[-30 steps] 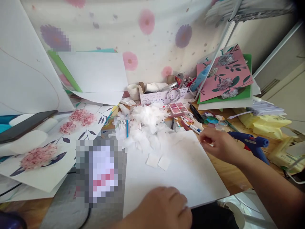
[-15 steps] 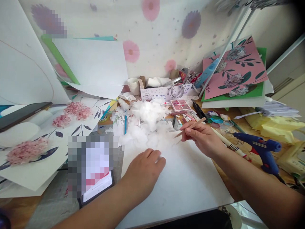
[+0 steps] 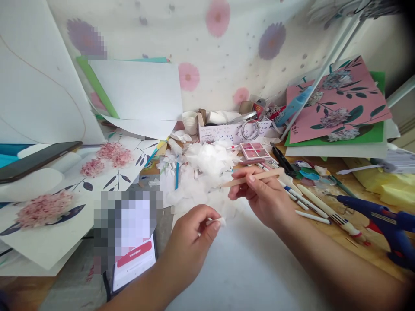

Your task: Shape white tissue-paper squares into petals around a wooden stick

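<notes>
Between the thumb and fingers of my left hand (image 3: 196, 242) is a small white scrap (image 3: 221, 221), which looks like thin paper or tissue. My right hand (image 3: 267, 198) grips a flat wooden stick (image 3: 271, 174), its narrow tip pointing left over a loose heap of thin white pieces (image 3: 205, 160). Both hands are above a white board (image 3: 240, 272), and the heap spreads across its far end. My left hand is at the near edge of the heap, apart from my right hand.
A phone (image 3: 134, 268) lies to the left, beside a sheet with pink flower clusters (image 3: 48, 207). At the right are pens (image 3: 306, 203) and a blue glue gun (image 3: 372, 211). Behind the heap stand stacked white cups (image 3: 189, 122) and a pink palette (image 3: 254, 151).
My left hand has turned, and the white scrap in its fingers now shows. My right hand has moved slightly with the stick, which now lies flatter. The camera view has shifted.
</notes>
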A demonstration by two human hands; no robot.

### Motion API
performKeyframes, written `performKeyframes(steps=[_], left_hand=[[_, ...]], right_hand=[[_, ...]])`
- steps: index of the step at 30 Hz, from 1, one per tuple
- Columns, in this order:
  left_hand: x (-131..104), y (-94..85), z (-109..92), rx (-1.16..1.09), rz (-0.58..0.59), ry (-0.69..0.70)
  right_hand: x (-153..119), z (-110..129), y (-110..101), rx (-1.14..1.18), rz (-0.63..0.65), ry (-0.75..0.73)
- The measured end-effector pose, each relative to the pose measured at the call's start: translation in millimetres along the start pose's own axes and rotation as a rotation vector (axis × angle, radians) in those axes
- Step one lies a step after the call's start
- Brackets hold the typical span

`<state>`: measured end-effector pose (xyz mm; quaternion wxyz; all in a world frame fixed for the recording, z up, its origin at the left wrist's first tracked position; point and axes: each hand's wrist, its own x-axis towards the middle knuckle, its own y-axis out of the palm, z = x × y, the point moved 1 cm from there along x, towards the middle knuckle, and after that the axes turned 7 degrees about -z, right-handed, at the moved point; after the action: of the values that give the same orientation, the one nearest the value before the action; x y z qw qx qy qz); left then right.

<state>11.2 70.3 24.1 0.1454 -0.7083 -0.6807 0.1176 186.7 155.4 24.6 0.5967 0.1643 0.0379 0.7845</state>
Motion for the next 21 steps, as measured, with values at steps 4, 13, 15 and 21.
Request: performKeyframes(steps=[4, 13, 15, 21], left_hand=[[-5.1, 3.7, -1.9, -0.614, -0.021, -0.351], [-18.3, 17.0, -7.2, -0.974, 0.046, -0.523], [-17.4, 14.2, -8.1, -0.953, 0.014, -0.53], [-11.8, 4.8, -9.0, -0.941, -0.061, -0.488]], right_hand=[[-14.5, -11.9, 3.9, 0.021, 0.115, -0.068], [-30.5, -18.8, -5.3, -0.222, 0.015, -0.188], [-30.0, -15.9, -4.3, -0.211, 0.043, -0.183], [-28.6, -6.9, -3.2, -0.125, 0.142, -0.207]])
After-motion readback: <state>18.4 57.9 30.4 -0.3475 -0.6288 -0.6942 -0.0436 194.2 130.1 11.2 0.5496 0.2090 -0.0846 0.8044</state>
